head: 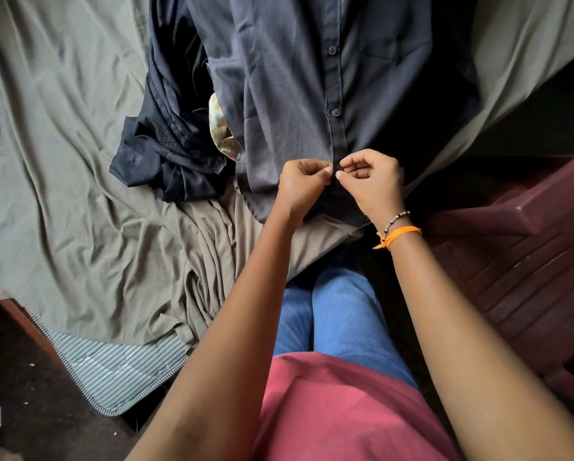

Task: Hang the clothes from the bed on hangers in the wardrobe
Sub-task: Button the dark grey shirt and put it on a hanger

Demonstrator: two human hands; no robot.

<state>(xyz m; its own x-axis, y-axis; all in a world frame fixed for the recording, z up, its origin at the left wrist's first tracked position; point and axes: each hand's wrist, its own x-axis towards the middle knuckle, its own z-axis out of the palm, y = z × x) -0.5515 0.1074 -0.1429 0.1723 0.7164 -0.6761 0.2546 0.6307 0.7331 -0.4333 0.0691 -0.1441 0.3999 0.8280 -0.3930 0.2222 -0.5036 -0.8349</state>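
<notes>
I stand at the near edge of a bed covered in a rumpled olive-green sheet (79,194), looking down over my own arms. A dark charcoal button-up cotton shirt (279,111) lies flat on the bed, front side up, its hem at the near edge and its collar end running off toward the far side. Two small dark buttons show along its placket, both done up, and a chest pocket sits on the panel toward the bed's right edge.

Both my hands meet at the placket just above the hem. My left hand (300,184) has its fingers curled, thumb and forefinger pinching the fabric edge. My right hand (372,181), with a beaded bracelet and an orange thread at the wrist, is curled the same way, its grip nipping the opposite edge; the fingertips touch. A button may sit between them, but my fingers hide it.

Against the shirt's left side lies a crumpled heap of black clothing (169,151), partly mesh, with a scrap of pale yellow patterned fabric (220,131) tucked between. A dark maroon plastic chair (518,254) stands just beside the bed's near right corner.
</notes>
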